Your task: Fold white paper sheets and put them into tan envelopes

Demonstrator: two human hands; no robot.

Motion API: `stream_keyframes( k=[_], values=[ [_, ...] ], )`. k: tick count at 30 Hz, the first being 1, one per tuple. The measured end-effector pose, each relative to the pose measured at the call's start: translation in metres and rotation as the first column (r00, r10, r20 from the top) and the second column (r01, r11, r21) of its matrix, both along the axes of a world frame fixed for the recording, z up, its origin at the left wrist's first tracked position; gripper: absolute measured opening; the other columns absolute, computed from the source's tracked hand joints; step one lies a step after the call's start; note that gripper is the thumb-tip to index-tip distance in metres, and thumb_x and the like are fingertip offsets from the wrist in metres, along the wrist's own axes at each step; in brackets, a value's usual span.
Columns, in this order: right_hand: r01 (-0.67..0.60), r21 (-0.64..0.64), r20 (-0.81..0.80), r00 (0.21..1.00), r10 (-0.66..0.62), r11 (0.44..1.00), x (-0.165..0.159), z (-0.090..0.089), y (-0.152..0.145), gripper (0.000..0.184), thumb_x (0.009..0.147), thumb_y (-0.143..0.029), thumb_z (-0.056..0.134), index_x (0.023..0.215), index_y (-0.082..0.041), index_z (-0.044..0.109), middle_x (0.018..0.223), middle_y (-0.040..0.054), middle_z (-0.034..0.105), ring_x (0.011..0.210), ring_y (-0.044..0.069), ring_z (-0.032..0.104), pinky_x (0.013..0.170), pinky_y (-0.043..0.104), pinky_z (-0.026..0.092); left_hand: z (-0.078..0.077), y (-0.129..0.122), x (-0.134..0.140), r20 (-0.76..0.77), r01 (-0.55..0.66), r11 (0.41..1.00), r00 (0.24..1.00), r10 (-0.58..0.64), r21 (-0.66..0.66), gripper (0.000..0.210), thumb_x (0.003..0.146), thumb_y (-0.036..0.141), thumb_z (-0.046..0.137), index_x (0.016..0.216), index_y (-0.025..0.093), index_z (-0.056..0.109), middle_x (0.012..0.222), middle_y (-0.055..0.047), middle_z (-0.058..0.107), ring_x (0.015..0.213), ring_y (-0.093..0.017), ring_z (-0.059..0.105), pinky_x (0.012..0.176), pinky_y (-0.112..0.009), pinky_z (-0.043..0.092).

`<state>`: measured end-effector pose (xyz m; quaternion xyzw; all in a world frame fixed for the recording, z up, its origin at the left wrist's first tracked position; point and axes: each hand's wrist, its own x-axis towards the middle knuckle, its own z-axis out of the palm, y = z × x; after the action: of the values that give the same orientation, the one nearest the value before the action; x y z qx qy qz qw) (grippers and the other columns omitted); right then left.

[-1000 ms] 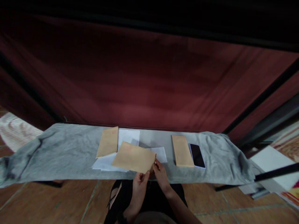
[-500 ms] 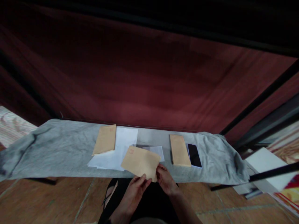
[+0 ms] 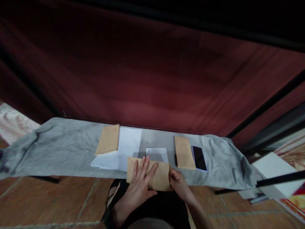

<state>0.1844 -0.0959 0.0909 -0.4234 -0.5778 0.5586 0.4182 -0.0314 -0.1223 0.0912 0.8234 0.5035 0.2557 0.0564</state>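
A brown paper envelope [image 3: 163, 175] lies at the front edge of the cloth-covered surface, above my lap. My left hand [image 3: 141, 178] rests flat across it with the fingers spread. At the envelope's right end my right hand [image 3: 178, 183] grips the edge, where the paper bulges a little. Just beyond the envelope is a small white sheet [image 3: 157, 154]. To the left, larger white sheets [image 3: 127, 143] are partly covered by another brown envelope [image 3: 108, 140]. A stack of brown envelopes [image 3: 184, 152] sits to the right of my right hand.
A phone [image 3: 199, 158] with a dark screen lies beside the right-hand stack. Grey cloth [image 3: 71, 146] covers the narrow surface, and a dark red panel [image 3: 152, 95] rises behind it. White boards [image 3: 276, 171] stand low on the right, above the tiled floor [image 3: 71, 197].
The envelope has been turned and lowered, its red mark no longer showing. My left hand has gone from pinching its lower edge to lying flat on it; my right hand still holds the right end.
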Motion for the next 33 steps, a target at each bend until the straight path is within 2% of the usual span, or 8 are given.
stream_keyframes(
  k=[2, 6, 16, 19, 23, 27, 31, 33],
  values=[
    [-0.045, -0.038, -0.034, 0.998, 0.044, 0.998, 0.001, 0.005, -0.009, 0.026, 0.090, -0.041, 0.059, 0.107, -0.027, 0.073, 0.094, 0.0020, 0.074, 0.092, 0.022, 0.069, 0.092, 0.038, 0.054, 0.000, 0.004, 0.001, -0.114, 0.077, 0.997, 0.991, -0.074, 0.028, 0.110, 0.063, 0.040, 0.087, 0.156, 0.027, 0.029, 0.165, -0.020, 0.021, 0.151, -0.044, 0.019, 0.116, -0.071, 0.017],
    [-0.021, -0.088, -0.057, 0.998, 0.016, 0.996, 0.007, 0.006, -0.017, 0.023, 0.089, -0.042, 0.064, 0.103, -0.027, 0.075, 0.091, 0.0021, 0.074, 0.090, 0.023, 0.070, 0.089, 0.038, 0.055, 0.000, 0.002, 0.006, -0.142, 0.128, 0.991, 0.982, -0.121, 0.036, 0.113, 0.060, 0.045, 0.086, 0.156, 0.025, 0.030, 0.158, -0.020, 0.036, 0.149, -0.043, 0.024, 0.118, -0.069, 0.011],
    [-0.016, -0.115, 0.021, 1.000, 0.019, 0.993, 0.022, -0.004, -0.022, 0.032, 0.086, -0.047, 0.068, 0.106, -0.023, 0.074, 0.093, 0.0045, 0.076, 0.090, 0.025, 0.071, 0.087, 0.039, 0.057, -0.003, -0.019, 0.021, -0.221, 0.049, 0.998, 0.974, -0.054, -0.030, 0.102, 0.068, 0.044, 0.081, 0.156, 0.038, 0.030, 0.167, -0.011, 0.018, 0.144, -0.040, 0.033, 0.118, -0.058, 0.017],
    [0.022, -0.101, 0.106, 0.994, -0.011, 0.995, 0.028, -0.015, -0.023, 0.032, 0.087, -0.048, 0.065, 0.102, -0.022, 0.074, 0.091, 0.0062, 0.076, 0.086, 0.025, 0.071, 0.083, 0.039, 0.058, -0.006, -0.028, 0.026, -0.255, 0.012, 0.999, 0.967, -0.025, -0.050, 0.099, 0.072, 0.039, 0.077, 0.156, 0.039, 0.026, 0.166, -0.009, 0.022, 0.143, -0.038, 0.035, 0.119, -0.057, 0.017],
    [0.155, -0.003, 0.263, 0.953, -0.149, 0.988, 0.040, -0.033, -0.025, 0.029, 0.087, -0.046, 0.064, 0.097, -0.021, 0.074, 0.082, 0.0074, 0.075, 0.082, 0.026, 0.070, 0.077, 0.038, 0.059, -0.016, -0.032, 0.032, -0.276, 0.015, 0.996, 0.960, -0.039, -0.088, 0.098, 0.074, 0.028, 0.072, 0.158, 0.039, 0.023, 0.159, -0.010, 0.036, 0.141, -0.036, 0.039, 0.119, -0.061, 0.012],
    [0.183, 0.151, 0.398, 0.888, -0.230, 0.971, 0.059, -0.045, -0.029, 0.026, 0.089, -0.041, 0.058, 0.097, -0.020, 0.072, 0.086, 0.0077, 0.075, 0.083, 0.024, 0.071, 0.081, 0.037, 0.058, -0.032, -0.030, 0.035, -0.266, 0.039, 0.990, 0.961, -0.075, -0.138, 0.102, 0.074, 0.023, 0.069, 0.159, 0.037, 0.016, 0.155, -0.010, 0.041, 0.141, -0.035, 0.039, 0.120, -0.063, 0.010],
    [0.359, 0.320, 0.504, 0.719, -0.478, 0.877, 0.073, -0.039, -0.037, 0.030, 0.092, -0.038, 0.050, 0.105, -0.020, 0.069, 0.100, 0.0114, 0.074, 0.092, 0.025, 0.071, 0.086, 0.037, 0.057, -0.043, -0.030, 0.034, -0.223, 0.063, 0.983, 0.970, -0.101, -0.174, 0.105, 0.072, 0.023, 0.069, 0.160, 0.033, 0.012, 0.157, -0.011, 0.038, 0.144, -0.034, 0.035, 0.121, -0.062, 0.012],
    [0.367, 0.312, 0.509, 0.715, -0.480, 0.876, 0.072, -0.032, -0.042, 0.032, 0.094, -0.040, 0.048, 0.106, -0.020, 0.070, 0.103, 0.0121, 0.074, 0.094, 0.025, 0.072, 0.086, 0.036, 0.057, -0.044, -0.029, 0.032, -0.205, 0.059, 0.980, 0.974, -0.098, -0.190, 0.106, 0.071, 0.024, 0.069, 0.160, 0.031, 0.012, 0.157, -0.011, 0.039, 0.144, -0.035, 0.035, 0.121, -0.062, 0.014]
  ],
)
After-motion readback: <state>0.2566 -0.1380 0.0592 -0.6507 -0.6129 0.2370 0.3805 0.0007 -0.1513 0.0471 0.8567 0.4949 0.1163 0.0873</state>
